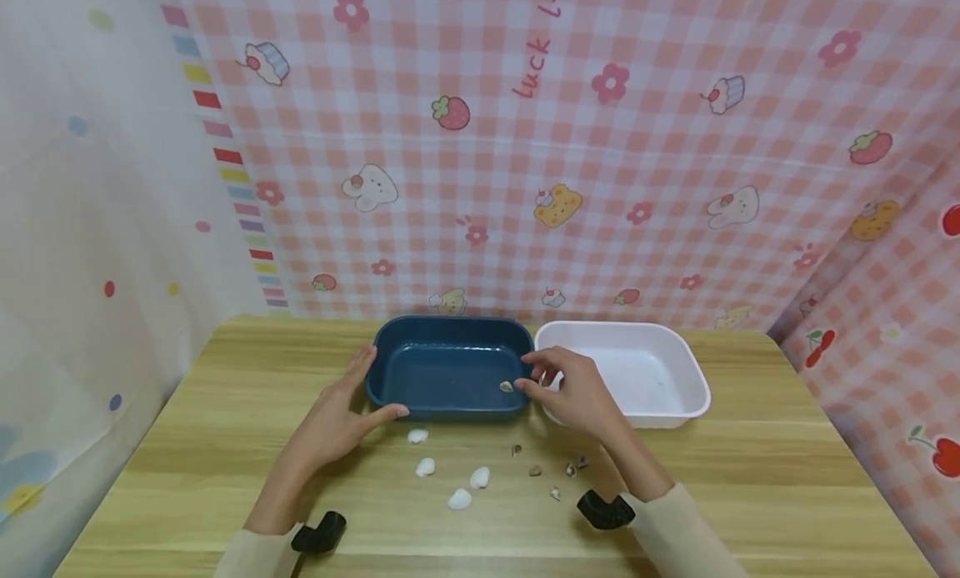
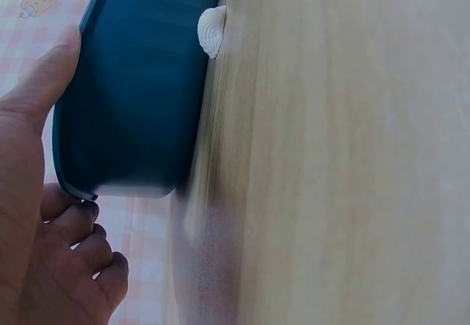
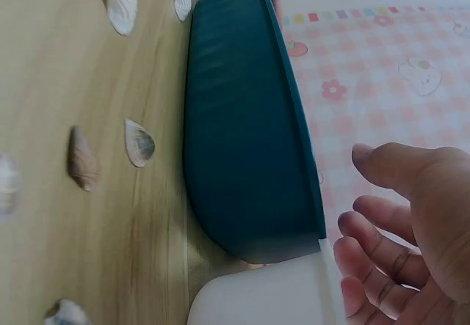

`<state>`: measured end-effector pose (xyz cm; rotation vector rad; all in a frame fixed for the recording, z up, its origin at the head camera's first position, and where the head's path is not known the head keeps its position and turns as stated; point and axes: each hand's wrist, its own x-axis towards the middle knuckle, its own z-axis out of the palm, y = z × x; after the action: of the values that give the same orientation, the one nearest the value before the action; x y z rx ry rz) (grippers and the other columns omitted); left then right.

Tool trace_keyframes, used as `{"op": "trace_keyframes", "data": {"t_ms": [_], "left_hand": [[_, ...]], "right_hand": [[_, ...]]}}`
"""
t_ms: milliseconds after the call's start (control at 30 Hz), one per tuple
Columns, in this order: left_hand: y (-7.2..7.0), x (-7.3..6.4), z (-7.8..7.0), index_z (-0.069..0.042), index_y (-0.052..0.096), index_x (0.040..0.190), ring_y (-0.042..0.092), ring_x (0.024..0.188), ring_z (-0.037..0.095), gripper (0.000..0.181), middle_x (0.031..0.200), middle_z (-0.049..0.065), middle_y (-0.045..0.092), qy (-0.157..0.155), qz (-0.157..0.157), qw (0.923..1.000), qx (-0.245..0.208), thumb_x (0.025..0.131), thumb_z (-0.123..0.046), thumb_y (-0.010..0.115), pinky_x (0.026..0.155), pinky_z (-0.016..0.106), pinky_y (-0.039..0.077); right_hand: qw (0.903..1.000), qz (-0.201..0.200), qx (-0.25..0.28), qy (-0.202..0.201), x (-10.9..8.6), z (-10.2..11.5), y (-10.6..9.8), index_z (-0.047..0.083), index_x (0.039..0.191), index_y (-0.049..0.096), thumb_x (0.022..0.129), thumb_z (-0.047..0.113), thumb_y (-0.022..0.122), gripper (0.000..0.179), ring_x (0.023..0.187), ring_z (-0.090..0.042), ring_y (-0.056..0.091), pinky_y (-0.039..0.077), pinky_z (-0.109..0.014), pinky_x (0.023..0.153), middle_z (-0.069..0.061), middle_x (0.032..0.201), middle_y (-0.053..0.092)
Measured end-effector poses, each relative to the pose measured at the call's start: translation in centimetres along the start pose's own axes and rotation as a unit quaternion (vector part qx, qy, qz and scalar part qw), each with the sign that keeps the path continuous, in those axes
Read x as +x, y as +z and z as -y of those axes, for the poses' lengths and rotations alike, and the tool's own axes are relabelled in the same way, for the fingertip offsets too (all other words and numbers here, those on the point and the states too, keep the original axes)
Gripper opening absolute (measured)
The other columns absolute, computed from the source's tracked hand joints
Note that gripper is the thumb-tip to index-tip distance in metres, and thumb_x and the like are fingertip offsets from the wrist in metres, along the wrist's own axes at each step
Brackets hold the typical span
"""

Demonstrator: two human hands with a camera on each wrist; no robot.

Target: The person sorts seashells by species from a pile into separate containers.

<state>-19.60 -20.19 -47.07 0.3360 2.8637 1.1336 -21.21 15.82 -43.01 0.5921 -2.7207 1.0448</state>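
Observation:
My left hand (image 1: 330, 424) holds the left end of a dark blue basin (image 1: 450, 414), its thumb on the front rim and its fingers at the end wall. Over the basin's right end is my right hand (image 1: 579, 393), fingers loosely bent and apart, with nothing between them in the right wrist view. Just off its fingertips, a small brownish shell (image 1: 506, 386) shows against the basin's inside. White ribbed shells (image 1: 425, 467) lie on the table in front of the basin. Smaller dark and brown shells (image 1: 535, 470) are scattered to their right.
A white basin (image 1: 697, 405) stands right beside the blue one, under my right hand. Both sit near the back of the wood-grain table (image 1: 772, 478). A pink checked cloth (image 1: 502, 153) hangs behind it.

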Motion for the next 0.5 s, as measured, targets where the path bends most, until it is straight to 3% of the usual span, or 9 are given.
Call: {"op": "trace_keyframes", "data": {"t_ms": [267, 500], "left_hand": [[0.0, 0.0, 0.0, -0.017, 0.008, 0.167, 0.010, 0.160, 0.038, 0.116, 0.175, 0.007, 0.005, 0.003, 0.001, 1.0000, -0.005, 0.084, -0.071, 0.069, 0.124, 0.066, 0.021], [0.0, 0.0, 0.0, -0.018, 0.008, 0.167, 0.011, 0.159, 0.039, 0.114, 0.175, 0.007, 0.005, 0.002, 0.002, 1.0000, -0.004, 0.085, -0.068, 0.071, 0.123, 0.067, 0.022]], "right_hand": [[1.0000, 0.000, -0.001, -0.002, -2.1, 0.4, -1.1, 0.015, 0.119, 0.075, 0.090, 0.031, 0.081, 0.034, 0.077, -0.006, 0.062, 0.058, -0.031, 0.066, 0.008, 0.086, 0.068], [0.9996, 0.000, 0.020, -0.022, -3.9, 0.0, -1.7, 0.008, 0.119, 0.074, 0.087, 0.022, 0.083, 0.036, 0.074, -0.007, 0.063, 0.059, -0.031, 0.060, 0.007, 0.084, 0.069]]}}
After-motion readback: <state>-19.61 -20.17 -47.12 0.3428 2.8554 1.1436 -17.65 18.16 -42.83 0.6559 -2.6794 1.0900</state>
